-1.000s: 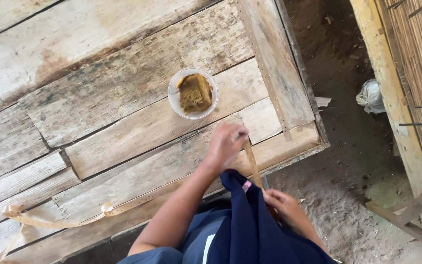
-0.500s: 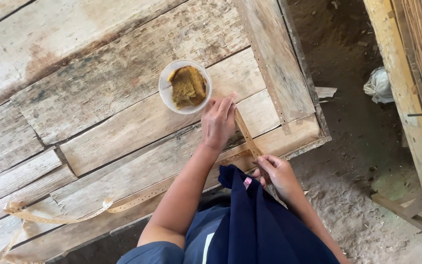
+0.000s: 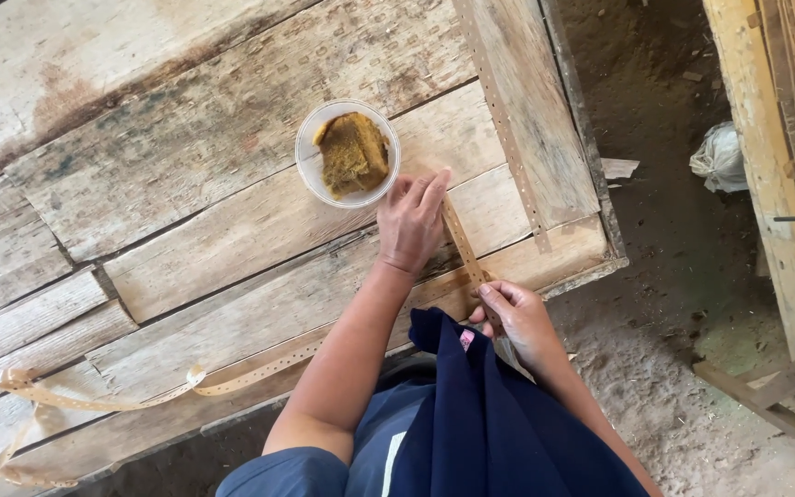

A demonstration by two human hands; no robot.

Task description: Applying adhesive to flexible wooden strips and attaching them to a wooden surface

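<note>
— Left hand (image 3: pixel 412 224)?
— Flat, fingers together, pressing the perforated strip (image 3: pixel 460 244) onto the planks; white bowl (image 3: pixel 347 153) just beyond its fingertips.
— Right hand (image 3: pixel 517 315)?
— Curled, pinching the strip's near end at the platform edge.

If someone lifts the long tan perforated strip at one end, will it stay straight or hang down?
The perforated strip would probably sag: farther left it lies curled and looped on the wooden table. It looks thin and flat, so likely light and unlikely to roll. Between the left hand and right hand it runs straight, seemingly only because both hold it.
</note>
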